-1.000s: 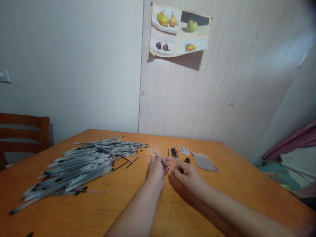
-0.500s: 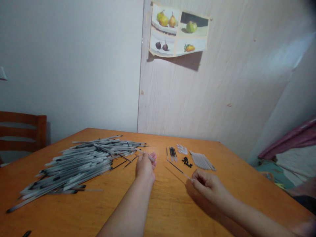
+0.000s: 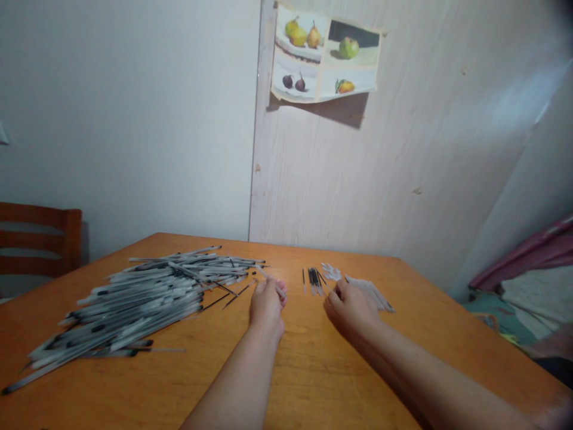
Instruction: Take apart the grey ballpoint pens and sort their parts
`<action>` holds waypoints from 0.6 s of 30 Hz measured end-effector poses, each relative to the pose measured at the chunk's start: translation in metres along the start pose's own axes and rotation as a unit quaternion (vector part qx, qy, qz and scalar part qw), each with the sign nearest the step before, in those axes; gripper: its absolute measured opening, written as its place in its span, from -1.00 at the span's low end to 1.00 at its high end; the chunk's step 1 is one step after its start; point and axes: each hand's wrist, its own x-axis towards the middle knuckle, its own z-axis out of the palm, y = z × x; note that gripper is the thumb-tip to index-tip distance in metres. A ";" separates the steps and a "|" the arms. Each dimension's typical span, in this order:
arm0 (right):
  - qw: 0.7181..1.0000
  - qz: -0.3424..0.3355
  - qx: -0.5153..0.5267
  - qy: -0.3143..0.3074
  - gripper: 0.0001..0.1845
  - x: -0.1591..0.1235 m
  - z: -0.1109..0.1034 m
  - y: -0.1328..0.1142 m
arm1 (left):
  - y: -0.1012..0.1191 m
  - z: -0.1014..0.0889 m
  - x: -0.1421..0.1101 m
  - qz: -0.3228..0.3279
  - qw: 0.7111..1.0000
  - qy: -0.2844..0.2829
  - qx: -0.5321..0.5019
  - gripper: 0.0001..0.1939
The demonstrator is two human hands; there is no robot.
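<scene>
My left hand (image 3: 267,304) is closed around a translucent pen barrel (image 3: 280,291), just right of a big heap of pens (image 3: 152,292). My right hand (image 3: 351,307) reaches low over the table with bent fingers pinched together. A thin dark pen refill (image 3: 323,278) slants from its fingertips toward a small row of black-and-clear refills (image 3: 313,280). Small clear pieces (image 3: 331,272) lie just beyond the right hand. Beside it, a row of clear barrels (image 3: 378,295) is partly covered by the hand. The small black plugs are hidden beneath the fingers.
The wooden table (image 3: 304,370) stands against a wall with a fruit picture (image 3: 324,57). Several loose refills (image 3: 235,297) lie at the heap's right edge. A wooden chair (image 3: 40,239) is at the left, and fabrics (image 3: 528,298) lie beyond the table's right side.
My right hand has moved forward and left with the refill, down to the small row, now covering the black plugs. My left hand has shifted slightly right, still holding the barrel.
</scene>
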 end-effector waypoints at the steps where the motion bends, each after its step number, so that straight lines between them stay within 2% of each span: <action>1: 1.000 0.006 -0.009 -0.009 -0.72 0.003 0.003 -0.002 | -0.001 0.000 0.001 0.002 1.000 -0.002 0.000 -0.85; 5: 0.999 0.021 -0.038 -0.024 -0.67 0.011 0.009 -0.008 | -0.003 0.001 0.003 0.006 1.000 0.001 0.005 -0.83; 18: 0.997 0.008 -0.057 -0.058 -0.58 0.021 0.016 -0.011 | -0.005 0.003 0.005 -0.003 0.999 -0.007 0.038 -0.83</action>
